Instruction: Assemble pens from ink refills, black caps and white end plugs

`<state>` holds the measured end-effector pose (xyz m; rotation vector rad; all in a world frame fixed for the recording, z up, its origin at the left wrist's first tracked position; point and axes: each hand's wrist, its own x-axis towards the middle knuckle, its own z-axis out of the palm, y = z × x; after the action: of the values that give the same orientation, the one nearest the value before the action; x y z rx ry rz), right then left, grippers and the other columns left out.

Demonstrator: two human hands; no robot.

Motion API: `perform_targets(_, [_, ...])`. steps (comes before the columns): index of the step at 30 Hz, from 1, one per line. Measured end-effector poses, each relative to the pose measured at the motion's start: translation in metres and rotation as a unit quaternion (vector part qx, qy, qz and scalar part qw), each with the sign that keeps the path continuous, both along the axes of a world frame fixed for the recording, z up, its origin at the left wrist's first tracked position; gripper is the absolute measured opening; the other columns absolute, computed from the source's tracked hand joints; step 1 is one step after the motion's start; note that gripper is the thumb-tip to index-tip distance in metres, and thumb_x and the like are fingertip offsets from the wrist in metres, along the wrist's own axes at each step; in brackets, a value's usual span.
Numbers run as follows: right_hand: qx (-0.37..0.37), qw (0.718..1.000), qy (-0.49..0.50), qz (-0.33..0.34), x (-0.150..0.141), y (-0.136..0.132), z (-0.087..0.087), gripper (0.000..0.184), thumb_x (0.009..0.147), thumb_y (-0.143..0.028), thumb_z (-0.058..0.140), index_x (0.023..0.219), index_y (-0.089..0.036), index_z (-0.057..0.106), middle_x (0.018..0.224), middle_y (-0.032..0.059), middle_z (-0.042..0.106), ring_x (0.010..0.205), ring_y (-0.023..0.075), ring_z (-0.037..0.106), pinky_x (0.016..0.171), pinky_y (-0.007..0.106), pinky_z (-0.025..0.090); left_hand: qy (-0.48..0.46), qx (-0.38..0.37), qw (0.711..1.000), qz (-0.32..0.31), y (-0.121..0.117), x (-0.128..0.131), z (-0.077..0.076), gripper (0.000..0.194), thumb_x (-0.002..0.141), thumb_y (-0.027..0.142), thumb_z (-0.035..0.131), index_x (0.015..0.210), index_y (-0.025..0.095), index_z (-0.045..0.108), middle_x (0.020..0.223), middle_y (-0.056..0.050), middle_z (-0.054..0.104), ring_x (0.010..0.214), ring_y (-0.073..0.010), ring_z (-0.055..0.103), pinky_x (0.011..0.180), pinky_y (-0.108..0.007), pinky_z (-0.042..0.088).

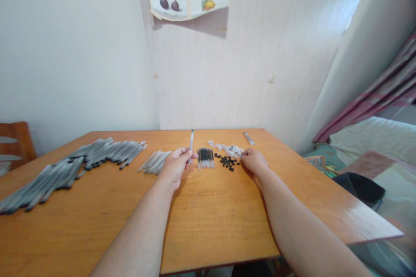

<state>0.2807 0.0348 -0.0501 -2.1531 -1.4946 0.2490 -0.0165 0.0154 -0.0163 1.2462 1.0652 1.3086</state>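
My left hand pinches a clear pen that stands nearly upright, its dark end at the top. To the right of that hand lies a row of dark ink refills. My right hand reaches to the right edge of a pile of clear pen caps, fingers drawn together; what they hold, if anything, is hidden. Small black plugs are scattered just left of the right hand. Partly behind my left hand is a stack of clear pen barrels.
Many pens with black ends cover the left side of the wooden table. Several pens lie together at the back right. A wooden chair stands at left; a black bin is past the right edge.
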Motion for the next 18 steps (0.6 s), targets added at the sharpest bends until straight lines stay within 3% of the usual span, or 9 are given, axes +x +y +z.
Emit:
perform_targets(7, [-0.054, 0.998, -0.022, -0.013, -0.003, -0.001, 0.004, 0.018, 0.073, -0.027, 0.058, 0.083, -0.02, 0.071, 0.089, 0.012, 0.072, 0.082, 0.0257, 0.067, 0.062, 0.029, 0.043, -0.013, -0.01, 1.0, 0.012, -0.002, 0.001, 0.003, 0.028, 0.071, 0.036, 0.071, 0.087, 0.014, 0.064, 0.084, -0.007, 0.072, 0.062, -0.0089, 0.051, 0.054, -0.021, 0.032])
perform_targets(18, [-0.061, 0.997, -0.051, -0.005, -0.002, -0.009, 0.02, 0.02, 0.076, -0.029, 0.056, 0.084, -0.018, 0.072, 0.089, 0.0132, 0.072, 0.081, 0.0246, 0.066, 0.062, 0.029, 0.041, -0.071, -0.016, 0.997, 0.005, 0.002, -0.003, 0.003, 0.029, 0.069, 0.033, 0.074, 0.088, 0.014, 0.062, 0.084, -0.007, 0.072, 0.06, -0.008, 0.052, 0.052, -0.019, 0.032])
